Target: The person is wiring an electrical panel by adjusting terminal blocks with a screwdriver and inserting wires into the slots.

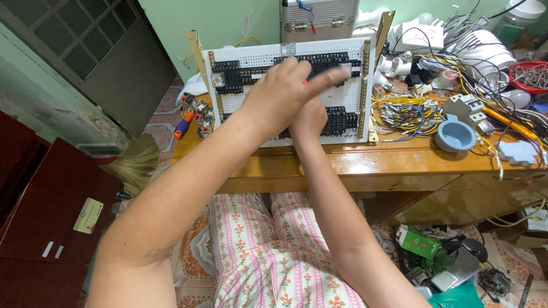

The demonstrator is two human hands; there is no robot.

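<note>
White perforated board [251, 102], upright on the glossy wooden desk [354, 162] and studded with black terminal blocks [342, 121], has the left hand [283, 94] crossing it, fingers extended, hiding the right hand [308, 121], grip unclear; tangled wires [402, 111] and a blue bowl [455, 136] lie at three o'clock.
</note>
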